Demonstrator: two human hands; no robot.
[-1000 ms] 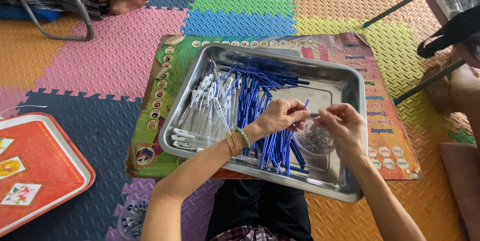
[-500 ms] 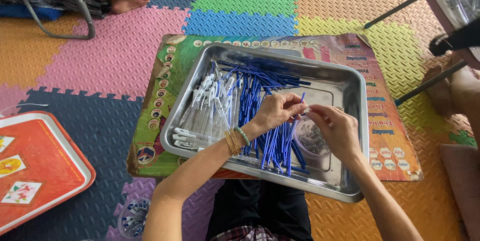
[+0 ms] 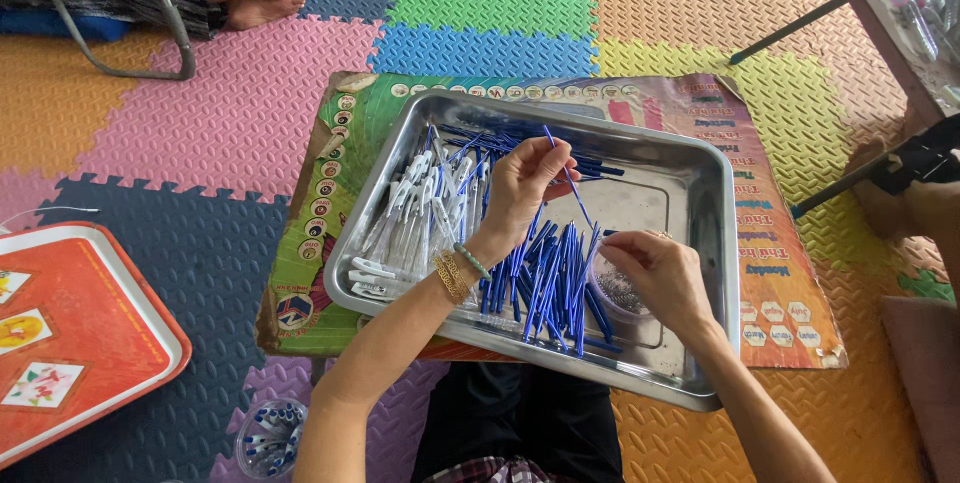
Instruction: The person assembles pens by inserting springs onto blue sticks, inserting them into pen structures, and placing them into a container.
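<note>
Fingers [image 3: 545, 158] of the left hand [image 3: 520, 188] pinch a thin blue refill [image 3: 568, 175] above the steel tray [image 3: 700, 273] on the low table [image 3: 790, 273]. Right hand [image 3: 655, 278], fingers curled, rests over a small cup [image 3: 618, 293] beside blue pen barrels [image 3: 545, 278] and white caps [image 3: 420, 208].

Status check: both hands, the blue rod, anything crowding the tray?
Left hand pinches thin blue rod, raised over metal tray. Right hand at small cup, grip unclear. Blue tubes and white caps piled beneath; nothing blocking.
</note>
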